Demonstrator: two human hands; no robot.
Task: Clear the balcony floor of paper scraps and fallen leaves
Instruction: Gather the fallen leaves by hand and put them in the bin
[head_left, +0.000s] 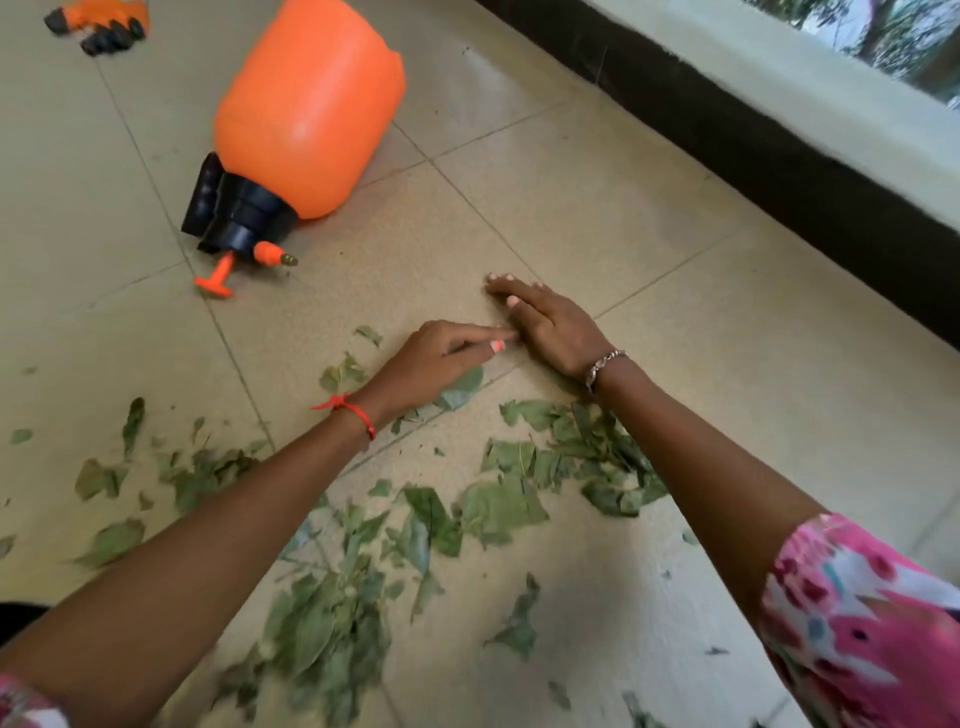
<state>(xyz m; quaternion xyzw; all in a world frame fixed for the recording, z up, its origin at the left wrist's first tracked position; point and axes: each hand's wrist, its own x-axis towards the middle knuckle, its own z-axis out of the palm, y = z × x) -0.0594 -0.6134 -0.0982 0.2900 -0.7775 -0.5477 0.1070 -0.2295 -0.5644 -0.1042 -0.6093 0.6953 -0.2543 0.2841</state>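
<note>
Torn green leaves (498, 506) lie scattered over the beige tiled floor (597, 218), thickest in the lower middle of the head view. My left hand (441, 358) lies flat on the floor with straight fingers, just above one leaf piece (460, 389). My right hand (545, 322) is flat on the tile beside it, fingers stretched out to the far left. The fingertips of the left hand touch the side of the right hand. Neither hand holds anything. No paper scraps are in sight.
An orange pressure sprayer (306, 109) lies on its side at the upper left, its black pump head and nozzle (275, 254) pointing toward me. An orange and black glove (104, 23) lies at the top left. A low wall with a dark base (779, 156) runs along the right.
</note>
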